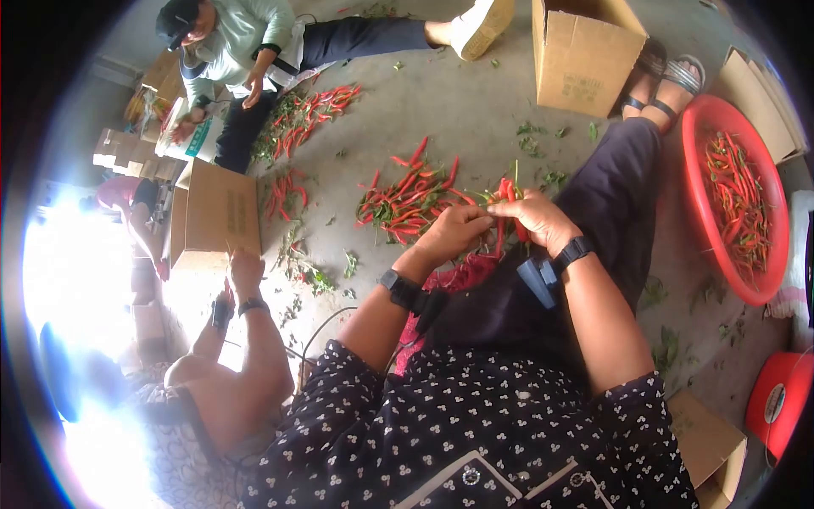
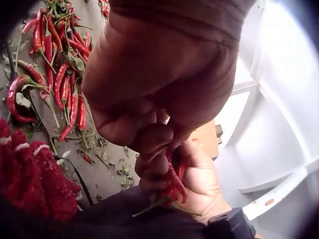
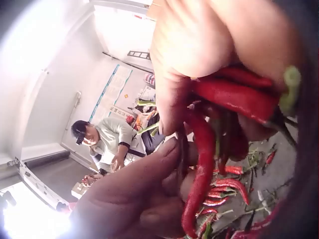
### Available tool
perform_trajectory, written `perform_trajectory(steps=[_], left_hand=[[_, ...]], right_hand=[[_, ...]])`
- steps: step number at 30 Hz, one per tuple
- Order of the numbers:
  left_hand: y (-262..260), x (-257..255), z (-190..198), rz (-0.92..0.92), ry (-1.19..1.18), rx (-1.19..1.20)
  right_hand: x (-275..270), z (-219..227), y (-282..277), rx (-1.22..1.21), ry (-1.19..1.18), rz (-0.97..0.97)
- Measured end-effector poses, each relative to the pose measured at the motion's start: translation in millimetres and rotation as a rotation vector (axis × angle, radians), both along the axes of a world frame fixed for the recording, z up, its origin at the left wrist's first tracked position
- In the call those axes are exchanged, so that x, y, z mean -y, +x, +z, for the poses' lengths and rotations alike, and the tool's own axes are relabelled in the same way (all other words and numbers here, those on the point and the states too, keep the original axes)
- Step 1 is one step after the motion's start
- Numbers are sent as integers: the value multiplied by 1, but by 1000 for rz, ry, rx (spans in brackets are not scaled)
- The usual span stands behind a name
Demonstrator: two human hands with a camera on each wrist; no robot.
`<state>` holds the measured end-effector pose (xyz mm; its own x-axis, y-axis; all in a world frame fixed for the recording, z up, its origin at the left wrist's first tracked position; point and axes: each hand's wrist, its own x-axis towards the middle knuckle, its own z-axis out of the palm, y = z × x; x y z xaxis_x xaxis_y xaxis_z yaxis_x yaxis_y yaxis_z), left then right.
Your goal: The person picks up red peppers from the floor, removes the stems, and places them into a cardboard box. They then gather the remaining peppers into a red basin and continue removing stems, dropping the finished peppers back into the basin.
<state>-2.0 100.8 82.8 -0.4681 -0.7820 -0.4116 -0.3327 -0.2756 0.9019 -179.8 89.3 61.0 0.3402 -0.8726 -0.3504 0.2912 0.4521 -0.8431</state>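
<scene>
My right hand grips a small bunch of red chilies with green stems, held above my lap. In the right wrist view the chilies hang from under the right hand's fingers. My left hand meets the bunch from the left, and its fingers pinch one chili against the right hand's palm. A loose pile of red chilies lies on the concrete floor just beyond both hands, and shows again as the pile in the left wrist view.
A red basin of chilies stands at the right, cardboard boxes at top and left. Two other people sit around: one at top left by more chilies, one at lower left. Red cloth lies on my lap.
</scene>
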Motion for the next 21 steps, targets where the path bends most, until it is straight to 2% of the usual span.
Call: perform_trajectory(steps=[1,3,4,5,7,8,11,14,16,18,19,21], left_hand=[[4,0,0,6,6,2],[18,4,4,49,-166,222],[33,10,-11,90,-288,289],[49,10,-26,91,-285,291],[68,2,-28,-151,-539,662],[77,-2,-40,-321,-701,756],[72,-27,-54,-312,-797,882],[75,-19,-69,-264,-851,770],[66,-12,-54,-218,-904,697],[50,-6,-22,127,-146,304],[41,-5,-11,131,-149,303],[20,-1,1,186,-190,51]], right_hand=[[-1,0,2,-18,-17,-1],[-1,-2,1,-2,-4,-63],[3,-6,-3,-38,-10,-69],[5,-11,-6,-74,-16,-75],[1,3,-4,-42,27,-101],[2,3,-3,-45,44,-90],[3,2,-3,-53,69,-71],[0,5,-3,-61,85,-39],[0,5,-4,-62,110,13],[1,5,-2,-23,97,18],[2,4,0,19,84,18],[3,-1,1,3,77,2]])
